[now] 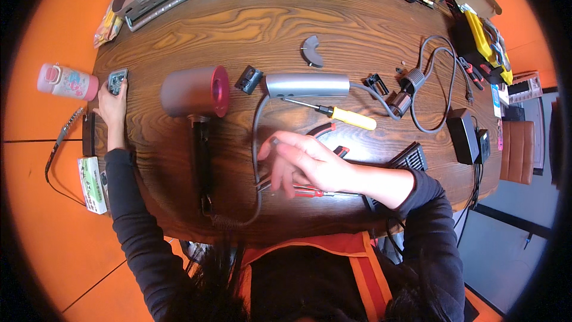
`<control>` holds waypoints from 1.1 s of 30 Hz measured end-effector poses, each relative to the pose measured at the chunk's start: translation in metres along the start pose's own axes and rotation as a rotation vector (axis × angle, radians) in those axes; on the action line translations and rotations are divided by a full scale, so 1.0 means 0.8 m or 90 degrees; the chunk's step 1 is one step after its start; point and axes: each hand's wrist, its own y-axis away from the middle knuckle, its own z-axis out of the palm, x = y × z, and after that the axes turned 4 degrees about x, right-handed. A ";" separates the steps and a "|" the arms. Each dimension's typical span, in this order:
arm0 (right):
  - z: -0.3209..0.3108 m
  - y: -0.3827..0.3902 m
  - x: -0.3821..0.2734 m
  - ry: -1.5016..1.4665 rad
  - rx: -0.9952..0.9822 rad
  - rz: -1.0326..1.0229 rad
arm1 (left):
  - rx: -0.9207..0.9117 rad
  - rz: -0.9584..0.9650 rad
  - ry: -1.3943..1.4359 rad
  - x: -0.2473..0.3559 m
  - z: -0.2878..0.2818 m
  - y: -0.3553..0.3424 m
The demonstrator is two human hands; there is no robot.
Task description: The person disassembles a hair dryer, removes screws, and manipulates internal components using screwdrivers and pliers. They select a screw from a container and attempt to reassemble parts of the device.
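A small case at the left side of the counter has dark contents too small to make out; the pink-and-white bottle near it hides its own. Pliers are partly covered by the right hand, which is blurred, fingers loosely bent and nothing seen in them, near a red screwdriver. The left hand grips the case between thumb and fingers, left of the hair dryer.

blue-grey case, yellow-handled screwdriver, magenta-rimmed grey housing, brown wood-grained table
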 end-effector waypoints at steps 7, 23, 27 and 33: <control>-0.006 0.008 -0.002 0.262 -0.024 -0.145 | -0.017 0.017 -0.004 -0.006 0.004 -0.003; -0.017 -0.011 0.023 0.819 -0.018 -0.482 | 0.196 0.223 0.336 0.004 -0.029 0.018; -0.020 -0.014 0.035 0.806 -0.006 -0.447 | 0.067 0.211 0.417 0.080 -0.114 0.114; -0.021 -0.015 0.037 0.784 -0.016 -0.429 | -0.357 0.111 0.428 0.161 -0.173 0.221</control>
